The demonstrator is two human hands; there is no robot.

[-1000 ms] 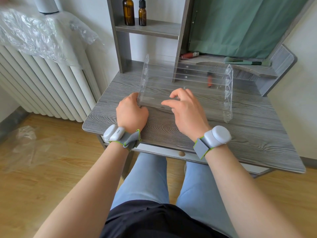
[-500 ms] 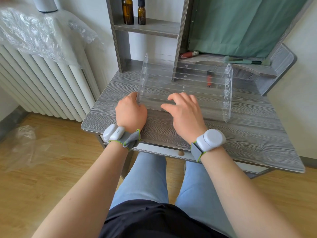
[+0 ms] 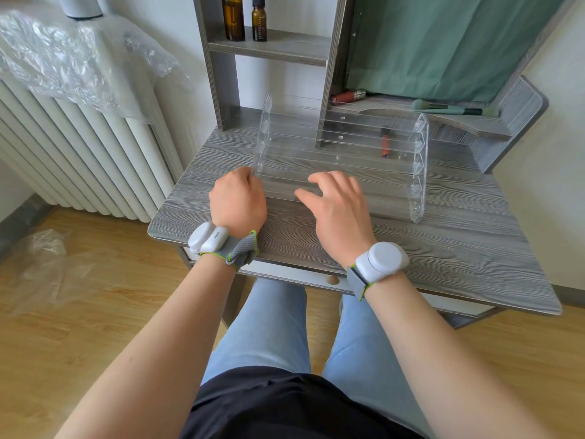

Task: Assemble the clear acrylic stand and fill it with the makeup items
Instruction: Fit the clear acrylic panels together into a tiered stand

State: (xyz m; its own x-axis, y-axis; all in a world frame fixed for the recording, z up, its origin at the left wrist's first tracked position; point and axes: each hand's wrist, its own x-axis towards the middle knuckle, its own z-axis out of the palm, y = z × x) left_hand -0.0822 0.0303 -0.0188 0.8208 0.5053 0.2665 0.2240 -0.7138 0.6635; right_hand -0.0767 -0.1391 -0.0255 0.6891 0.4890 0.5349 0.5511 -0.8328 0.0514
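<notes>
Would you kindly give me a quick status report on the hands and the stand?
Left hand grips acrylic stand at its left front corner. Right hand open on the lowest tier. Stand upright on desk, tiers empty.

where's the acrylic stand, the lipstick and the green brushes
acrylic stand (image 3: 418, 172): head view, right side panel
lipstick (image 3: 347, 96): head view, middle of its red tube
green brushes (image 3: 456, 109): head view, handles

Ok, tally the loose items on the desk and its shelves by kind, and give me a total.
Amber glass bottles, on the upper shelf: 2
Green makeup brushes, on the raised right shelf: 2
Reddish tube with a metallic end, on that same shelf: 1
Orange-red stick, seen through the acrylic stand: 1
Clear acrylic stand: 1
Total: 7
</notes>
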